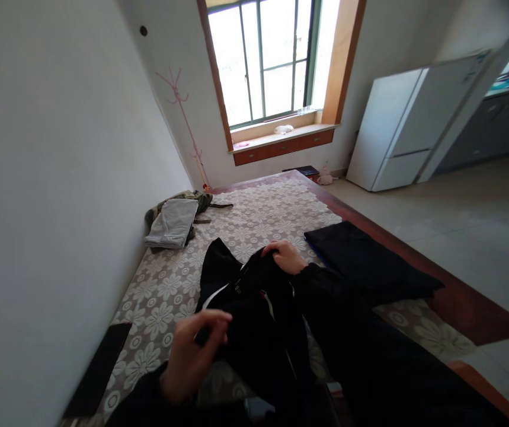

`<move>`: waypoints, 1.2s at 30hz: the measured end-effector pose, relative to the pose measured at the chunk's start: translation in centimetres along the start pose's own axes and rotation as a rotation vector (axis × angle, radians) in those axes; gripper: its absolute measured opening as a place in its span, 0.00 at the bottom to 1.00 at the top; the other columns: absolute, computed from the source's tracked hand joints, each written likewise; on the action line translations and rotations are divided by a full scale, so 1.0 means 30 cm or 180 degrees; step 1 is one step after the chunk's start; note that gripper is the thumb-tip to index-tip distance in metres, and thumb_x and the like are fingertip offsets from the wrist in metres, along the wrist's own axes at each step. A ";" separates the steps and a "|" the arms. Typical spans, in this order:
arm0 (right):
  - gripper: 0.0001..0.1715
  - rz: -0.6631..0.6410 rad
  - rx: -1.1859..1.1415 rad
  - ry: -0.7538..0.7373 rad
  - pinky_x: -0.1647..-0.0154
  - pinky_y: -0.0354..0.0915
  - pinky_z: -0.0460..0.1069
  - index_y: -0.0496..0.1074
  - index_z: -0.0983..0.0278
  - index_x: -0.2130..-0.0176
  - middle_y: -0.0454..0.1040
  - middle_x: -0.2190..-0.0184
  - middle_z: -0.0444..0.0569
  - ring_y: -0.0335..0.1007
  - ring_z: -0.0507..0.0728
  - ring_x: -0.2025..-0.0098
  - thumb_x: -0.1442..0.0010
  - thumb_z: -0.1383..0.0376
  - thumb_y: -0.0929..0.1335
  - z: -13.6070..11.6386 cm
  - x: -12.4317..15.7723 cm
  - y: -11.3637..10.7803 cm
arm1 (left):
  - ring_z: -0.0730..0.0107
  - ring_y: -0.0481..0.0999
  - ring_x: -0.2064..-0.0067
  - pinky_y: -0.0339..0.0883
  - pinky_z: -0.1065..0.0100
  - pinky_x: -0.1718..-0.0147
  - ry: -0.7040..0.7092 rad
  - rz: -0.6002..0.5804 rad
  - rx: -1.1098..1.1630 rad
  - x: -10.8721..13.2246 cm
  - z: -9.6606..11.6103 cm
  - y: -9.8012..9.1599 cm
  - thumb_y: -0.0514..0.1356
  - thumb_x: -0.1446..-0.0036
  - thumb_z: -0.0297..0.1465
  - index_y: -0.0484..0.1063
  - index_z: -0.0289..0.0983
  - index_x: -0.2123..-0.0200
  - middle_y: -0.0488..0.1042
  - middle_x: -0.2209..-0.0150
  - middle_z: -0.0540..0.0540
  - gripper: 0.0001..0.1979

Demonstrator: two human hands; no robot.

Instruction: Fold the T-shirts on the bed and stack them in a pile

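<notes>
A black garment (254, 320) with thin white stripes and a bit of red trim lies crumpled on the patterned bed cover (272, 201). My right hand (286, 257) grips its upper edge, fingers curled over the cloth. Lower down on the left, my left hand (192, 350) is over the near side of the garment, thumb and fingers bent together in a pinch. Whether cloth is between those fingertips I cannot make out. To the right lies a folded dark cloth item (365, 258), partly behind my right sleeve.
A folded grey garment (174, 222) rests on a camouflage bag (205, 200) by the left wall. A black flat object (98, 370) lies along the wall at lower left. The bed has a dark red wooden edge (471, 305). Beyond are a pink coat stand (185, 118) and a white fridge (396, 127).
</notes>
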State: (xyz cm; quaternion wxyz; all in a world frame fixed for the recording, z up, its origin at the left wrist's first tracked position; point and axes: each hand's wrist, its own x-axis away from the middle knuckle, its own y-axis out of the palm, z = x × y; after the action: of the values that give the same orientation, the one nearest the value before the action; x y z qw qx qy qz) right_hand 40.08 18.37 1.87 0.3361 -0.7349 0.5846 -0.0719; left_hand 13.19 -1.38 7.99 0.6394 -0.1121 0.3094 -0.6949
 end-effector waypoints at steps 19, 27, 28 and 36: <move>0.23 -0.0021 0.0499 0.0276 0.44 0.66 0.51 0.82 0.59 0.62 0.82 0.58 0.46 0.75 0.60 0.52 0.52 0.74 0.64 0.065 -0.007 0.019 | 0.62 0.76 0.64 0.69 0.64 0.61 -0.0107 -0.0284 -0.1092 -0.287 -0.329 -0.112 0.62 0.45 0.40 0.74 0.41 0.70 0.77 0.69 0.47 0.09; 0.27 0.0373 0.0544 0.0278 0.42 0.65 0.52 0.81 0.59 0.55 0.80 0.54 0.47 0.75 0.59 0.51 0.47 0.75 0.62 0.075 -0.010 0.014 | 0.71 0.69 0.77 0.66 0.70 0.78 -0.1690 0.1477 0.1557 0.055 -0.287 -0.149 0.71 0.58 0.50 0.66 0.40 0.75 0.69 0.78 0.55 0.23; 0.27 0.0422 0.0560 0.0272 0.43 0.65 0.52 0.81 0.59 0.54 0.79 0.54 0.48 0.74 0.60 0.51 0.46 0.75 0.62 0.079 -0.010 0.013 | 0.72 0.67 0.80 0.64 0.71 0.80 -0.1886 0.1451 0.1678 0.116 -0.275 -0.149 0.71 0.59 0.49 0.68 0.40 0.74 0.66 0.81 0.57 0.22; 0.32 0.0090 0.0688 0.0211 0.39 0.61 0.52 0.75 0.60 0.44 0.77 0.48 0.49 0.71 0.61 0.44 0.47 0.74 0.64 0.125 -0.016 0.053 | 0.76 0.56 0.86 0.55 0.71 0.83 -0.1672 0.0774 0.0742 0.255 -0.191 -0.299 0.58 0.43 0.53 0.58 0.40 0.87 0.60 0.89 0.53 0.30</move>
State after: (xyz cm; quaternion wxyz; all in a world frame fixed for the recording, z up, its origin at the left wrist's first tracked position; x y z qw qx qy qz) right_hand 40.51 20.21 -1.77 0.3949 -0.6833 0.5945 -0.1540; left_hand 1.47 -7.15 6.80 0.7844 -0.1759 0.0629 -0.5914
